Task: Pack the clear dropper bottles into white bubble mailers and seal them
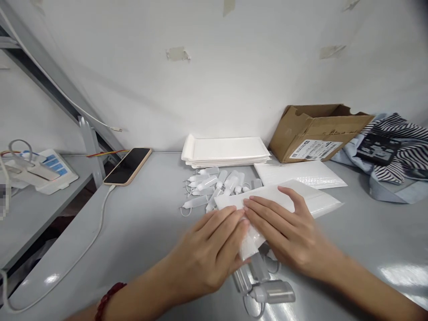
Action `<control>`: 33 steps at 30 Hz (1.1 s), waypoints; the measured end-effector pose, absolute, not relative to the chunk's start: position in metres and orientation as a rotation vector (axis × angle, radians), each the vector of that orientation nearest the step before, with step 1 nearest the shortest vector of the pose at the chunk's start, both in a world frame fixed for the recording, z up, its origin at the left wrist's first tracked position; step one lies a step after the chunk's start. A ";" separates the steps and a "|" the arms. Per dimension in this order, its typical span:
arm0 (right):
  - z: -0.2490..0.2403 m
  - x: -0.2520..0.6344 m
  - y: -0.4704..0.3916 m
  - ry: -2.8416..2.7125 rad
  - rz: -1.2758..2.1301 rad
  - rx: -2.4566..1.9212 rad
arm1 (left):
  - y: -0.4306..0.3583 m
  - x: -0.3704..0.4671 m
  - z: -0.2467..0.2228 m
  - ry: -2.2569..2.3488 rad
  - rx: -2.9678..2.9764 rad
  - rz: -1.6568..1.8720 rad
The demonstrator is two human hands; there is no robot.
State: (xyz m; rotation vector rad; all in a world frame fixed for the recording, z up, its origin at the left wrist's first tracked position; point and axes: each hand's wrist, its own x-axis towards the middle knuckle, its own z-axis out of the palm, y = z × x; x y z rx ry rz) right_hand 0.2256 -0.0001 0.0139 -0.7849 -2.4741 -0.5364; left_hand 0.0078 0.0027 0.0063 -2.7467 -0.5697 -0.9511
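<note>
Two hands, the left hand [209, 252] and the right hand [287, 232]. One phone [128, 166], one cardboard box [314, 131], one stack of white mailers [225, 151], two loose mailers [301, 174] [314, 200]. Small plastic bottles [214, 185]: over a dozen, exact count unclear. One striped cloth [401, 133].

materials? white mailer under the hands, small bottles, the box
White mailer: looks like plastic bubble film, glossy with a dimpled texture. Small bottles: translucent, frosted plastic by the look. Box: brown corrugated cardboard, matte, with a printed label.
</note>
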 end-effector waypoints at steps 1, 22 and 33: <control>0.014 0.225 -0.002 -2.473 -0.527 -0.788 | 0.002 0.007 0.005 -0.530 -2.692 -0.954; 0.012 0.226 -0.019 -2.416 -0.354 -0.545 | 0.005 0.008 -0.005 -0.554 -2.578 -1.125; 0.021 0.232 -0.027 -2.419 -0.428 -0.655 | 0.017 0.015 -0.007 -0.713 -2.731 -1.088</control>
